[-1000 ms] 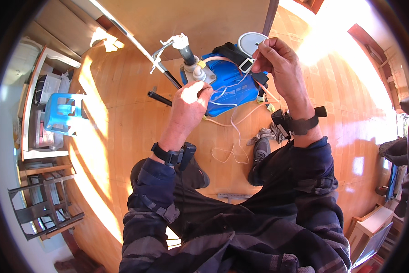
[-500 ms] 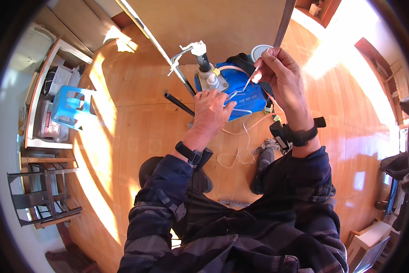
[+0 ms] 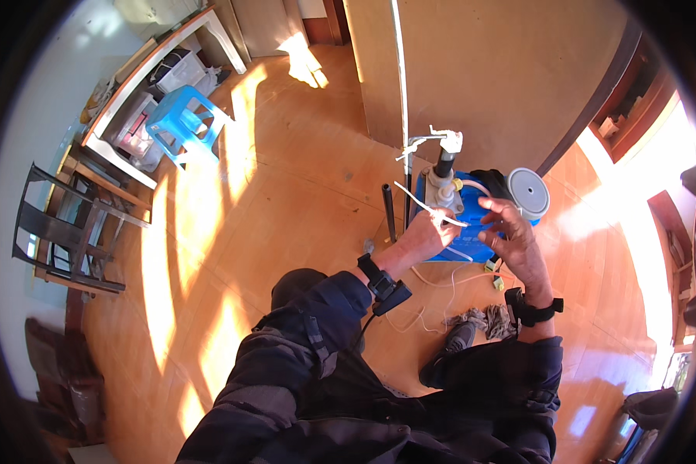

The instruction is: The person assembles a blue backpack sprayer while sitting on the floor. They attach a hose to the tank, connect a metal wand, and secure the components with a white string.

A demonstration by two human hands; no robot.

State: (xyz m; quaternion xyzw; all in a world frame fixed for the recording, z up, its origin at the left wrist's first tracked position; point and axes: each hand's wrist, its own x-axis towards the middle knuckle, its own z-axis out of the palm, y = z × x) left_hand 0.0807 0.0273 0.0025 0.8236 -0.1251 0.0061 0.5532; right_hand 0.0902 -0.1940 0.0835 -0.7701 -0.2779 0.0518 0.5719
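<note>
My left hand [image 3: 429, 233] is closed, pinching a thin white cord or strip [image 3: 414, 197] that sticks out past both sides of the fingers. Just to its right, my right hand [image 3: 515, 241] has its fingers apart and curved, with nothing visible between them. Beneath both hands stands a blue tank [image 3: 471, 246] with a grey-white fitting [image 3: 443, 188] on top. From that fitting rises a dark upright tube, its top wrapped in white. A pale pink hose [image 3: 475, 185] runs off the fitting. Beside the tank's top is a round grey-white lid [image 3: 528, 193].
A large brown panel [image 3: 487, 69] stands behind the tank, and a black rod [image 3: 389, 213] leans at its left. Thin white line [image 3: 423, 315] and a crumpled cloth [image 3: 499, 321] lie by my shoe. A blue stool [image 3: 185, 120] and a dark chair [image 3: 69, 224] are at the left.
The head view has swung left, so the tank appears farther right and lower. My right hand, pinched on the white strip before, has let go and spread its fingers. My left hand grips the strip.
</note>
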